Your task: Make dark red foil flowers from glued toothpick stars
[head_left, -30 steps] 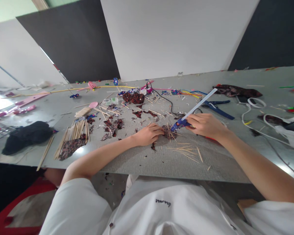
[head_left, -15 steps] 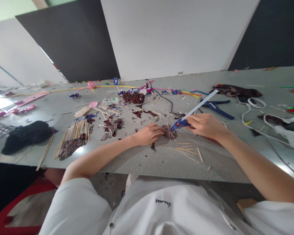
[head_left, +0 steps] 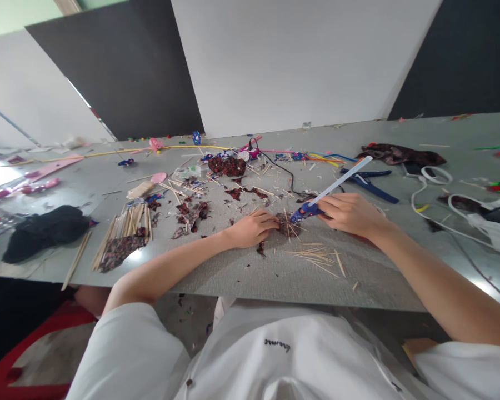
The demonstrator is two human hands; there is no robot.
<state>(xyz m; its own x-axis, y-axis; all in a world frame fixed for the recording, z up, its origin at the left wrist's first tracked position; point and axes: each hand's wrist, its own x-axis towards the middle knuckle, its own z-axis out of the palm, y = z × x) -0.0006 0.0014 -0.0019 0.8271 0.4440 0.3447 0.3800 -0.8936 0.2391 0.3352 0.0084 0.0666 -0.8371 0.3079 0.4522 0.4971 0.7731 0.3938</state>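
Note:
My right hand (head_left: 350,214) grips a blue glue gun (head_left: 305,211) with a long white glue stick (head_left: 341,178) slanting up to the right from its back. The gun's nozzle points left at a small dark patterned fabric piece (head_left: 284,223) crossed by thin wooden sticks. My left hand (head_left: 253,228) rests flat on the grey table (head_left: 250,272), fingertips pressing the left edge of that fabric piece. Loose wooden sticks (head_left: 316,257) lie just in front of my right hand.
A fan of sticks with dark fabric (head_left: 123,236) lies at the left, beside a black cloth (head_left: 45,230). Red-black fabric scraps (head_left: 227,165), blue pliers (head_left: 369,183), white cables (head_left: 437,183) and a black cord (head_left: 283,169) clutter the far side.
The glue stick's far end has dropped slightly and shifted right as my right hand tilted the gun. My left hand has stayed put.

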